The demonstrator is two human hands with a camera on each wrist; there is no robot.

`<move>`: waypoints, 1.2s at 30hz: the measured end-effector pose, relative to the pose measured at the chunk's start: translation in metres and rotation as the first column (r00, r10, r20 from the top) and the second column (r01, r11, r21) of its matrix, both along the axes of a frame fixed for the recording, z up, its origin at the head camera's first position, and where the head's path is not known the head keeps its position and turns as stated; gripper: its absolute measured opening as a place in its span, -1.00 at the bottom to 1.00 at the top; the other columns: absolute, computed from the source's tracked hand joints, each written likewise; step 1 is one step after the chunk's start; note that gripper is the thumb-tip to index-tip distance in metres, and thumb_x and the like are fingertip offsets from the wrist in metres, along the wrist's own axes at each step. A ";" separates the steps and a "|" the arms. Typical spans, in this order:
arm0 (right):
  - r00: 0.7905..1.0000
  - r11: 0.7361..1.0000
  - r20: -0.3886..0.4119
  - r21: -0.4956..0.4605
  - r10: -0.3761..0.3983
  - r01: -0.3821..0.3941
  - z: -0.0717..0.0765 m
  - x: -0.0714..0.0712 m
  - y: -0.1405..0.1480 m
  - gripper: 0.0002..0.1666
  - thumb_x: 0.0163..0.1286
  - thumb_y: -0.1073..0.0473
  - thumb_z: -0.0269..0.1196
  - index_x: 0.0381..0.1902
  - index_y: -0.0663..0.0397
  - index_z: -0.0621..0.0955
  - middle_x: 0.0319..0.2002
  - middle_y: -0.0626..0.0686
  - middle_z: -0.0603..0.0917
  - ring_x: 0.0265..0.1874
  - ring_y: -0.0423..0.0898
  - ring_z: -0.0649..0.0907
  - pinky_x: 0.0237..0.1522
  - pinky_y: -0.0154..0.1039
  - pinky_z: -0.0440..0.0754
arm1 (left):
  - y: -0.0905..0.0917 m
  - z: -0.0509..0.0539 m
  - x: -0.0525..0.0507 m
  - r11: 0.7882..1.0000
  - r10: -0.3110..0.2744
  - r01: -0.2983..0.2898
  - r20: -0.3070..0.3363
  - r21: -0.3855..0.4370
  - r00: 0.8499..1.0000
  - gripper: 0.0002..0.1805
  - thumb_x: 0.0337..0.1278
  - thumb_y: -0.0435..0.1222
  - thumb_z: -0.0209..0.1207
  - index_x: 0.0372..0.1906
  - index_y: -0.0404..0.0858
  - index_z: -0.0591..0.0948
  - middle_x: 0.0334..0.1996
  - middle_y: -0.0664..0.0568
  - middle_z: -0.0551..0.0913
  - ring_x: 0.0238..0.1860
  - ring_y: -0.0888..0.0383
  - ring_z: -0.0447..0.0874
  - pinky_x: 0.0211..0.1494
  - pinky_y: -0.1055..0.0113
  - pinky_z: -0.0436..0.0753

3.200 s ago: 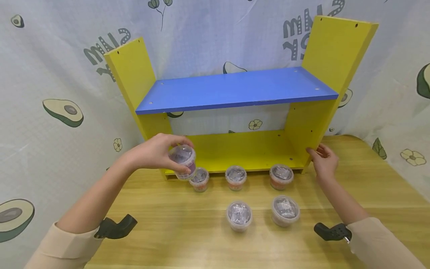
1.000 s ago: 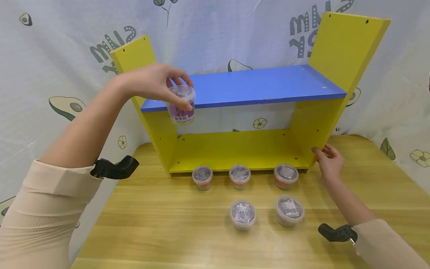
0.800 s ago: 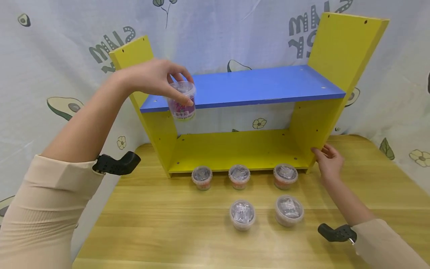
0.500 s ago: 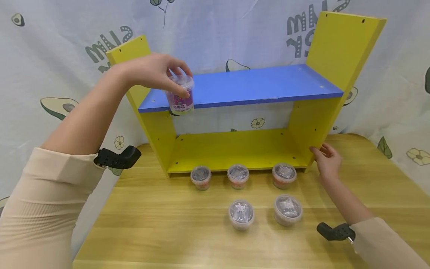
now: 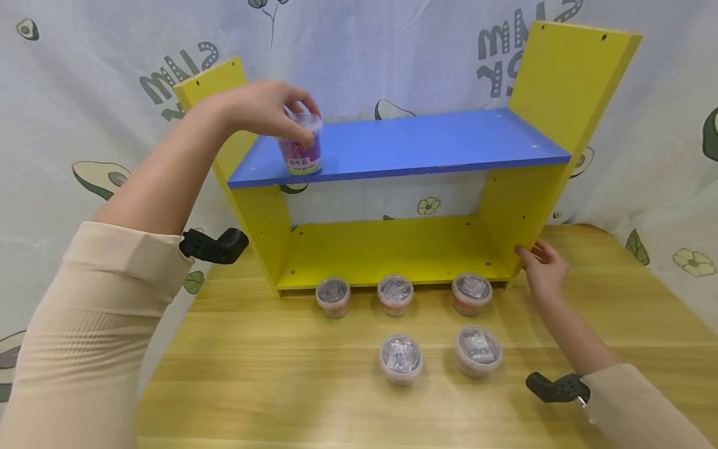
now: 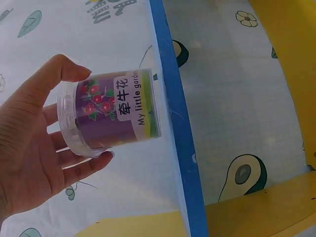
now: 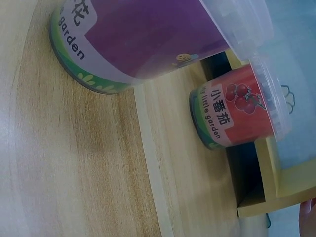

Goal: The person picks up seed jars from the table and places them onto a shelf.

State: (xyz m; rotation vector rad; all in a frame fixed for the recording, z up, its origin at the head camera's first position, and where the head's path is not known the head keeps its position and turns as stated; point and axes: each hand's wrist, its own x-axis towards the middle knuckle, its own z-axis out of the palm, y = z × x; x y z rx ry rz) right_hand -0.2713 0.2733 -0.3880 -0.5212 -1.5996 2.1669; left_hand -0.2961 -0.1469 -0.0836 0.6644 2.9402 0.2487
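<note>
My left hand [image 5: 263, 109] holds a clear-lidded plastic cup [image 5: 303, 149] by its upper part, thumb on the near side. In the left wrist view the cup [image 6: 106, 113] shows a purple label with red flowers and "My little garden". Its base is at the left front of the blue shelf [image 5: 415, 143]; whether it touches is unclear. At lower right, my right hand [image 5: 545, 272] grips the front edge of the shelf unit's yellow side panel [image 5: 505, 212]. Only a fingertip [image 7: 308, 222] of it shows in the right wrist view.
Three cups with red labels stand before the yellow bottom board [image 5: 381, 249], among them the right cup [image 5: 472, 292]. Two more, a middle cup [image 5: 401, 358] and a right front cup [image 5: 478, 351], stand nearer on the wooden table [image 5: 269, 386]. A printed curtain hangs behind.
My left hand has lifted the purple-labelled cup from beside the left table cup up to the blue shelf's level, lately moving up and farther in. My right hand stays at the side panel.
</note>
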 end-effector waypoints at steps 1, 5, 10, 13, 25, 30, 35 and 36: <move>1.000 1.000 -0.012 0.007 0.002 -0.002 -0.002 0.000 0.000 -0.70 0.11 0.38 0.30 -0.30 -0.18 0.64 -0.39 -0.21 0.58 -0.40 -0.36 0.56 -0.42 -0.58 0.52 | 0.000 -0.001 -0.002 1.000 0.003 -0.003 -0.002 0.001 1.000 -0.34 0.06 0.00 0.14 0.27 -0.13 0.32 0.25 -0.19 0.32 0.11 -0.09 0.37 0.15 0.02 0.43; 0.998 0.999 -0.067 0.037 0.000 0.002 -0.008 -0.001 -0.002 -0.71 0.11 0.38 0.29 -0.28 -0.14 0.67 -0.39 -0.20 0.59 -0.40 -0.36 0.57 -0.43 -0.57 0.52 | -0.002 -0.003 -0.010 1.000 0.027 -0.027 -0.007 0.000 1.000 -0.34 0.07 0.00 0.12 0.28 -0.15 0.31 0.28 -0.20 0.28 0.14 -0.10 0.34 0.18 0.00 0.40; 0.998 0.999 -0.062 0.052 -0.004 0.007 -0.010 -0.001 -0.004 -0.68 0.11 0.37 0.29 -0.19 -0.10 0.67 -0.39 -0.20 0.58 -0.41 -0.37 0.56 -0.44 -0.57 0.51 | -0.005 -0.006 -0.017 0.999 0.045 -0.046 0.010 0.019 0.999 -0.34 0.08 -0.03 0.11 0.29 -0.19 0.29 0.29 -0.24 0.26 0.15 -0.12 0.33 0.18 -0.01 0.40; 1.000 0.999 -0.028 0.049 -0.012 0.013 -0.007 -0.001 -0.004 -0.65 0.12 0.37 0.29 -0.14 -0.10 0.66 -0.39 -0.21 0.58 -0.42 -0.38 0.56 -0.44 -0.58 0.50 | -0.006 -0.008 -0.020 0.998 0.051 -0.051 0.019 0.027 0.999 -0.34 0.09 -0.05 0.11 0.30 -0.19 0.28 0.29 -0.23 0.26 0.14 -0.12 0.34 0.17 0.00 0.40; 1.000 1.000 0.012 0.006 -0.026 0.025 0.002 0.001 -0.007 -0.64 0.12 0.40 0.27 -0.13 -0.05 0.65 -0.40 -0.19 0.59 -0.41 -0.36 0.57 -0.44 -0.58 0.52 | -0.005 -0.007 -0.020 0.999 0.051 -0.052 0.028 0.011 0.998 -0.32 0.12 -0.02 0.08 0.33 -0.16 0.23 0.32 -0.21 0.22 0.17 -0.12 0.32 0.19 -0.01 0.38; 1.000 1.000 0.012 0.007 -0.013 0.013 -0.001 -0.001 -0.004 -0.54 0.13 0.37 0.29 0.03 0.01 0.60 -0.38 -0.22 0.58 -0.37 -0.37 0.56 -0.40 -0.59 0.51 | -0.005 -0.008 -0.020 0.999 0.052 -0.052 0.022 0.005 0.998 -0.31 0.12 0.01 0.07 0.34 -0.15 0.23 0.33 -0.21 0.21 0.17 -0.12 0.32 0.20 -0.02 0.37; 0.999 0.999 -0.040 0.047 0.002 0.000 -0.012 -0.003 0.001 -0.52 0.11 0.30 0.33 0.05 0.02 0.59 -0.34 -0.22 0.59 -0.33 -0.37 0.56 -0.37 -0.58 0.52 | -0.005 -0.008 -0.020 0.998 0.057 -0.057 0.023 0.012 0.998 -0.31 0.12 0.01 0.07 0.34 -0.14 0.23 0.33 -0.21 0.20 0.17 -0.12 0.32 0.20 -0.02 0.37; 0.999 0.998 -0.049 0.060 0.004 -0.001 -0.013 -0.003 0.001 -0.53 0.11 0.28 0.34 0.03 0.00 0.61 -0.34 -0.22 0.59 -0.33 -0.36 0.56 -0.36 -0.57 0.52 | -0.005 -0.008 -0.020 0.998 0.056 -0.056 0.020 0.011 0.998 -0.31 0.12 0.02 0.07 0.34 -0.14 0.23 0.34 -0.21 0.19 0.18 -0.13 0.31 0.20 -0.02 0.37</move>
